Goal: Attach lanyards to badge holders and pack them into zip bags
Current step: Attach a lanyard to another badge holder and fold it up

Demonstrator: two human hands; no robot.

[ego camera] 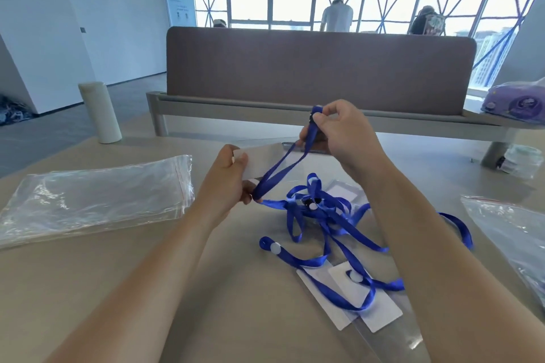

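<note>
Over table (118,289): left hand (233,177) grips one badge holder (262,156), lanyard (283,165); right hand (342,130) pinches lanyard.

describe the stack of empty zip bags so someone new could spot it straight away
On the beige table, look left of the left hand. The stack of clear zip bags lies flat there, nearer than the white bottle; the other zip bag lies at the table's right edge.

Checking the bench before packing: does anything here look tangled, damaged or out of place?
Yes: the loose blue lanyards lie in a tangled heap, some draped across the badge holders. Nothing looks damaged or spilled.
</note>
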